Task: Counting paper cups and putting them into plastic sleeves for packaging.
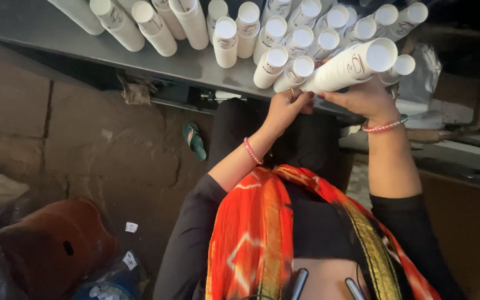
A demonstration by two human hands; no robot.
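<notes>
About twenty-five white tubes (one green sandal).

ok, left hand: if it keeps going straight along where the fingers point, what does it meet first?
The left hand points up toward the grey metal shelf. It would probably first meet the upright white cardboard tube just beyond its fingertips, beside the tilted white tube that the right hand holds. Depth is unclear.

Both hands grip one white tube just above the table edge: the right hand wraps its lower half, the left hand pinches its near end. More white tubes stand crowded on the table beside it.
</notes>
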